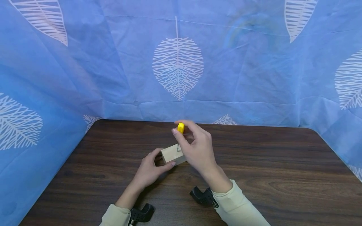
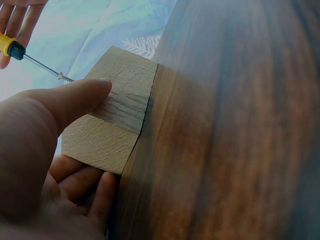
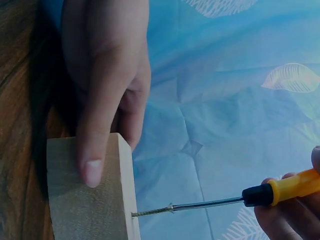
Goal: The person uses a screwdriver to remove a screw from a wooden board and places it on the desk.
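A pale wooden block (image 1: 170, 154) lies on the dark table. My left hand (image 1: 151, 168) grips its left end, with the thumb along the near side and fingers on the far side. In the right wrist view a screw (image 3: 152, 212) stands out of the block's top face, most of its shank exposed. The shaft tip of a yellow-handled screwdriver (image 3: 300, 187) meets the screw's head, roughly in line with it. My right hand (image 1: 199, 147) holds the screwdriver's handle above the block, between thumb and fingers.
The brown wood-grain table (image 1: 271, 169) stretches out on both sides of the block. Behind it and along the left hangs a blue cloth (image 1: 127, 62) with white leaf prints. Black wrist mounts (image 1: 201, 195) stick out inward near both sleeves.
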Action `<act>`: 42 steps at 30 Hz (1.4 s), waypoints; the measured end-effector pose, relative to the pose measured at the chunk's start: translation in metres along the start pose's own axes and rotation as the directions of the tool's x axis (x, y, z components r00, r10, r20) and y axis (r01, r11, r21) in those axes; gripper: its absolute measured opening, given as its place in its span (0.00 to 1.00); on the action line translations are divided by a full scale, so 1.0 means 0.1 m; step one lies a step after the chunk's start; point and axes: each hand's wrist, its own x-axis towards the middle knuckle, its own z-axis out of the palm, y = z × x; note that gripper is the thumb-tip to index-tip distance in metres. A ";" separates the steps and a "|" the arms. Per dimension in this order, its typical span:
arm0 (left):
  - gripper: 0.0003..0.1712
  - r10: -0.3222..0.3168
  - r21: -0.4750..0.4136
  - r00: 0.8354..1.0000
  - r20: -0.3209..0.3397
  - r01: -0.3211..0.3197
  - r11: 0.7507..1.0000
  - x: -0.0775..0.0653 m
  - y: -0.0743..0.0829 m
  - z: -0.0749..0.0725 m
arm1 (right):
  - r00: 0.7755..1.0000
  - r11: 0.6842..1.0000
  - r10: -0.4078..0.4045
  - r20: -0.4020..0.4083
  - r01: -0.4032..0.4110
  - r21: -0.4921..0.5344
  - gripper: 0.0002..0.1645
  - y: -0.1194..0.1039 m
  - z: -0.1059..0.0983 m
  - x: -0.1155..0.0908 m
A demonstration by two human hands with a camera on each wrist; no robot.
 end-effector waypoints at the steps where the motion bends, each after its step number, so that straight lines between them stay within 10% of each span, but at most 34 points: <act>1: 0.31 0.002 -0.003 1.000 0.001 -0.002 1.000 0.00 0.00 0.00 | 1.000 1.000 -0.004 -0.001 0.004 -0.012 0.14 0.00 0.00 0.00; 42: 0.31 -0.004 0.001 1.000 0.002 0.004 1.000 0.01 -0.01 0.00 | 0.992 0.995 0.096 0.079 -0.093 -0.043 0.09 0.00 0.00 0.00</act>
